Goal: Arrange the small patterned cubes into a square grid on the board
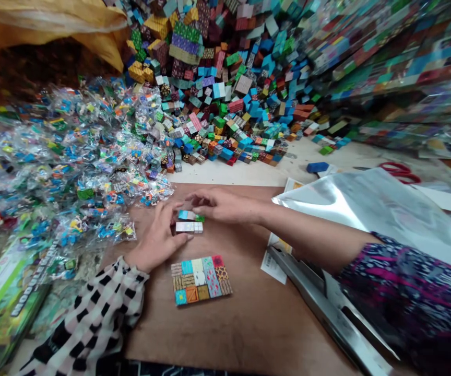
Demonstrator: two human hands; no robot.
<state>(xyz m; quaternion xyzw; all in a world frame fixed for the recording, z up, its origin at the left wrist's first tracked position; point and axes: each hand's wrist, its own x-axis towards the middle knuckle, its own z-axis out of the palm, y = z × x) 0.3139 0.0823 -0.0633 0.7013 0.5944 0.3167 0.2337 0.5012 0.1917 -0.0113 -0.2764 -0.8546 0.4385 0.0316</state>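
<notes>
My left hand (161, 235) curves around the left end of two short rows of small printed toy blocks, its thumb by the near row and its fingers at the far row. The near row (186, 227) is white and grey; the far row (186, 214) is blue, pale and green. From the right, my right hand (221, 205) reaches over with curled fingers, its thumb against the green end. Some fingertips are hidden behind the blocks and hands. Closer to me lies a flat rectangle of patterned blocks (202, 280), with neither hand touching it.
Loose blocks (225, 120) are heaped at the back, beside many small bagged pieces (80, 151) on the left. On the right are clear plastic film (339, 203), red-handled scissors (398, 172), a blue block (317, 167) and a long metal tool (323, 308). Everything surrounds a brown board (249, 324).
</notes>
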